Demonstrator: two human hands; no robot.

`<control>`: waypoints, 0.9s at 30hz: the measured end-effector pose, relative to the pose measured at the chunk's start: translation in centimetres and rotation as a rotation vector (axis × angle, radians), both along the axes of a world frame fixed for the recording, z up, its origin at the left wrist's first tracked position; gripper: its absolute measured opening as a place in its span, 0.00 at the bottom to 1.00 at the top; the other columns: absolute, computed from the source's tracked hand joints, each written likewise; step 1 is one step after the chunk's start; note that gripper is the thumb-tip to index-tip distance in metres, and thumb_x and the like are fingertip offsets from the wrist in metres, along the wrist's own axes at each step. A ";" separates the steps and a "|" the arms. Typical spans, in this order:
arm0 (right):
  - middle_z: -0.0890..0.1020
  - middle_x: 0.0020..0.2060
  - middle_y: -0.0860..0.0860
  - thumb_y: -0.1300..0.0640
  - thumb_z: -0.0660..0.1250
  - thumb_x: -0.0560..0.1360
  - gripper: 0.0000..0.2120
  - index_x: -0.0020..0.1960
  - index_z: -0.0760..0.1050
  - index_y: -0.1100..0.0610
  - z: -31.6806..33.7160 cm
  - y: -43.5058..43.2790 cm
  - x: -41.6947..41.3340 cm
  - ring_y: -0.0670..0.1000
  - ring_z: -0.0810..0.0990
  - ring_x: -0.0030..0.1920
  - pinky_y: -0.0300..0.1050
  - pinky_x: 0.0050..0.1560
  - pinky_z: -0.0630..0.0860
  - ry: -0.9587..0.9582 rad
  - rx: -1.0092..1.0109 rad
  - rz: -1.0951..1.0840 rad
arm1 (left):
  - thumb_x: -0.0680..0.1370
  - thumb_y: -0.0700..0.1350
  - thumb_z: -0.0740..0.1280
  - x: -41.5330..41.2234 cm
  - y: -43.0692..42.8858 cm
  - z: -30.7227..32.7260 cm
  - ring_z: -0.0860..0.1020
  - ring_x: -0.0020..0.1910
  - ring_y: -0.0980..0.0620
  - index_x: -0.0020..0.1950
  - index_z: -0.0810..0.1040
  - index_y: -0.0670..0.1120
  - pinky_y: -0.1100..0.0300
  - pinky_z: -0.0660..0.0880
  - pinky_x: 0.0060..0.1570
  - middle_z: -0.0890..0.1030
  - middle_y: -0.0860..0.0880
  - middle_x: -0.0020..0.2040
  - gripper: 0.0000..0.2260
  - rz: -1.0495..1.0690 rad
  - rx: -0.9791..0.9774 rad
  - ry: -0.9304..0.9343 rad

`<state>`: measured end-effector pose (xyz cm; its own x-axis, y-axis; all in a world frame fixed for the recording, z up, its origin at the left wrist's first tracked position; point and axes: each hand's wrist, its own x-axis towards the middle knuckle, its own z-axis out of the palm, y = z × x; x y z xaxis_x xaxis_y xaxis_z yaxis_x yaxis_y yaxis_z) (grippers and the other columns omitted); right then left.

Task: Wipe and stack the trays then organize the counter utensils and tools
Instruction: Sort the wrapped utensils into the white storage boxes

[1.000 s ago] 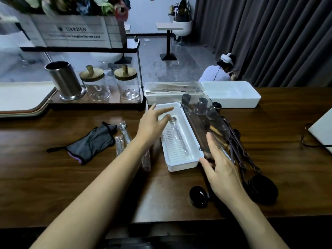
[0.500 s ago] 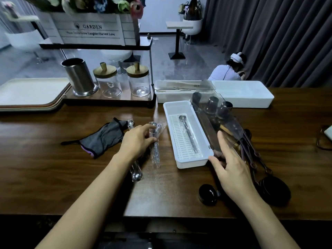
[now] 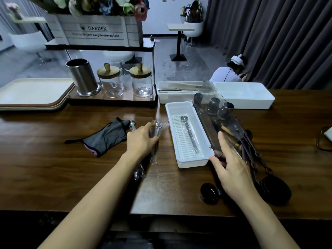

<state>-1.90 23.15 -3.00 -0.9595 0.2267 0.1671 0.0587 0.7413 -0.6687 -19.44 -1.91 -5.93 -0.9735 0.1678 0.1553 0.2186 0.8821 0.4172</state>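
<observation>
Left of centre, wrapped spoons [image 3: 158,125] are gripped in the left hand's [image 3: 140,141] curled fingers. Utensil sorting is judged underway: transfer into the central white box [image 3: 170,121] is needed, its clear lid [image 3: 212,114] propped by the right hand's [image 3: 233,168] straight fingers.

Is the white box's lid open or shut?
Open: the clear lid tilts up along the box, its right side, the right hand propping its near end.

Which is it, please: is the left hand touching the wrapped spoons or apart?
Touching: the head view shows the left hand with fingers curled round the wrapped spoons.
</observation>
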 end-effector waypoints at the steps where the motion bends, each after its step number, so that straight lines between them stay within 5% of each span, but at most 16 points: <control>1: 0.64 0.78 0.45 0.53 0.65 0.81 0.36 0.81 0.48 0.40 0.0 0.0 0.0 0.44 0.72 0.70 0.22 0.55 0.63 -0.002 0.011 0.001 | 0.78 0.55 0.69 0.1 -0.1 0.0 0.80 0.59 0.45 0.71 0.73 0.56 0.50 0.70 0.55 0.83 0.50 0.58 0.22 0.012 0.030 -0.007; 6: 0.62 0.79 0.43 0.51 0.65 0.82 0.36 0.81 0.47 0.41 0.3 0.0 0.1 0.43 0.72 0.70 0.37 0.64 0.67 0.012 0.042 0.009 | 0.79 0.48 0.67 0.5 -0.9 0.4 0.82 0.56 0.48 0.68 0.78 0.60 0.51 0.78 0.51 0.85 0.50 0.55 0.18 0.034 0.258 -0.023; 9: 0.55 0.79 0.38 0.50 0.64 0.82 0.36 0.81 0.47 0.40 0.5 -0.1 0.3 0.42 0.63 0.76 0.42 0.74 0.62 0.027 0.074 0.024 | 0.79 0.46 0.67 0.4 -1.5 0.7 0.81 0.44 0.60 0.59 0.84 0.59 0.57 0.76 0.44 0.84 0.57 0.46 0.12 0.055 0.460 0.013; 12: 0.54 0.78 0.37 0.49 0.64 0.82 0.35 0.81 0.47 0.41 0.7 -0.2 0.3 0.39 0.57 0.77 0.36 0.73 0.56 0.026 0.090 0.025 | 0.80 0.40 0.68 0.3 -2.1 1.5 0.77 0.35 0.65 0.55 0.86 0.55 0.67 0.71 0.38 0.82 0.63 0.35 0.12 0.039 0.664 0.010; 16: 0.55 0.79 0.40 0.49 0.64 0.81 0.35 0.82 0.48 0.42 0.9 -0.4 0.3 0.34 0.53 0.73 0.33 0.72 0.54 0.023 0.083 0.038 | 0.80 0.38 0.70 0.3 -1.3 3.1 0.82 0.53 0.63 0.60 0.85 0.46 0.68 0.75 0.55 0.86 0.54 0.52 0.10 -0.029 0.892 -0.102; 18: 0.54 0.80 0.41 0.48 0.64 0.81 0.36 0.82 0.47 0.42 0.9 -0.4 0.3 0.35 0.53 0.74 0.35 0.73 0.54 0.015 0.086 0.041 | 0.79 0.37 0.71 0.5 0.0 3.7 0.82 0.52 0.60 0.62 0.83 0.44 0.64 0.76 0.57 0.86 0.51 0.54 0.12 -0.064 0.955 -0.147; 22: 0.53 0.80 0.40 0.46 0.63 0.81 0.36 0.82 0.45 0.42 1.0 -0.4 0.3 0.36 0.52 0.76 0.32 0.73 0.52 -0.003 0.101 0.034 | 0.77 0.44 0.75 0.4 3.0 4.1 0.83 0.51 0.60 0.64 0.83 0.44 0.60 0.78 0.59 0.87 0.50 0.53 0.16 -0.147 0.958 -0.182; 25: 0.52 0.80 0.40 0.46 0.63 0.81 0.36 0.82 0.44 0.41 1.1 -0.4 0.4 0.36 0.52 0.76 0.20 0.66 0.44 -0.022 0.103 0.027 | 0.73 0.62 0.72 -0.2 4.9 4.0 0.81 0.60 0.56 0.62 0.84 0.55 0.48 0.74 0.66 0.86 0.57 0.54 0.21 -0.189 0.608 -0.047; 27: 0.52 0.80 0.40 0.46 0.62 0.82 0.36 0.82 0.44 0.42 1.2 -0.4 0.4 0.34 0.51 0.75 0.16 0.62 0.42 -0.034 0.110 0.025 | 0.75 0.62 0.71 -0.4 6.3 4.1 0.77 0.63 0.52 0.62 0.84 0.56 0.44 0.68 0.69 0.85 0.58 0.54 0.19 -0.199 0.423 0.063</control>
